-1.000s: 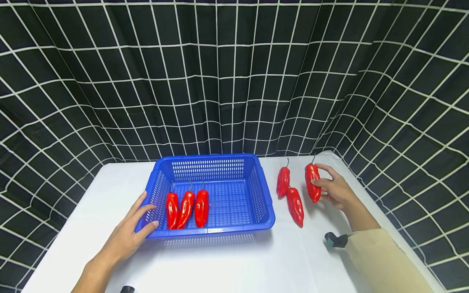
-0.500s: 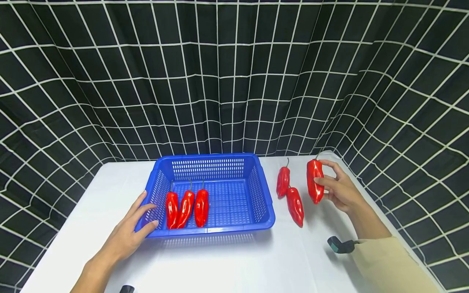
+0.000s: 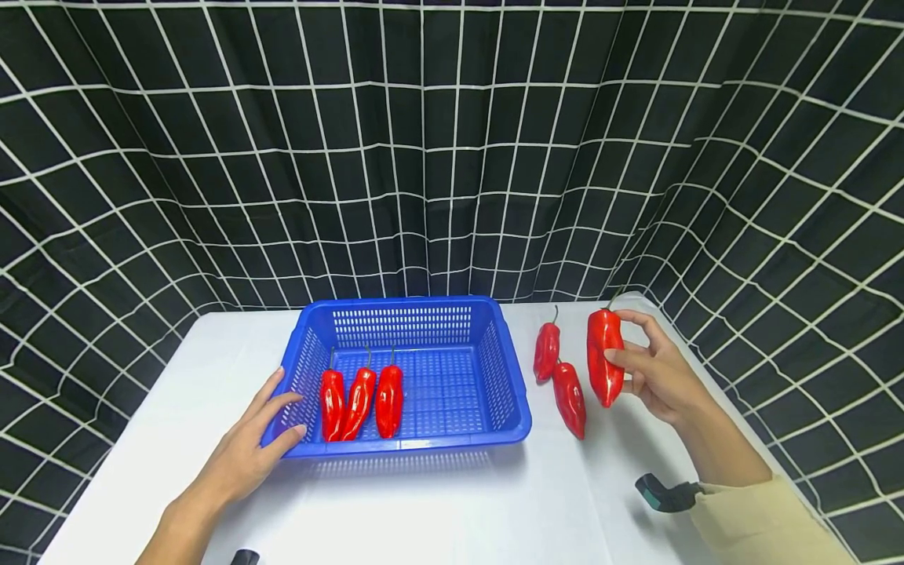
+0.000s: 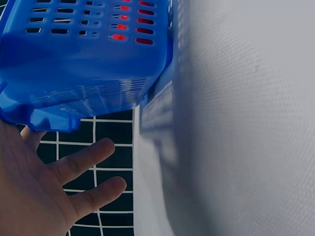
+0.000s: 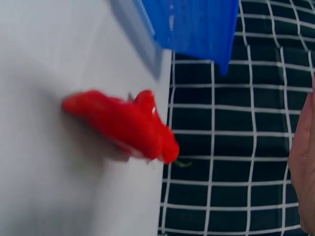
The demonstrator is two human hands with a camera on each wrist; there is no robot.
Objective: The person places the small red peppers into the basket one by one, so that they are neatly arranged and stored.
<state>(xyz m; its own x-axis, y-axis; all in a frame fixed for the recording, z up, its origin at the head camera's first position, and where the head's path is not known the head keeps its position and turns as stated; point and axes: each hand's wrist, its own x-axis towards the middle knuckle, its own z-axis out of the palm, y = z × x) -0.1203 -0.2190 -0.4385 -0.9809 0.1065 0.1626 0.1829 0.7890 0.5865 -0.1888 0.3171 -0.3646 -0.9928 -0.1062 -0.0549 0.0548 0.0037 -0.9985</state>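
Note:
A glossy red pepper (image 3: 605,357) is pinched upright between the thumb and fingers of my right hand (image 3: 660,373), at the right of the table. Two more red peppers lie just left of it, the rear one (image 3: 546,351) near the stem of the front one (image 3: 569,399). My left hand (image 3: 240,451) holds the left rim of a blue plastic basket (image 3: 395,445), thumb and a finger over the edge. In the left wrist view, two of its fingers (image 4: 86,160) stretch out straight beside the basket. Three red peppers (image 3: 358,404) lie side by side in the basket's left half.
A white cloth (image 3: 424,510) covers the table. Black curtain (image 3: 452,157) with a white grid encloses the back and sides. A dark device (image 3: 667,494) sticks out from the right sleeve (image 3: 763,522), over the table.
My right hand has lifted the pepper it holds and drawn it slightly nearer. The left hand, the basket and the other peppers stay where they were.

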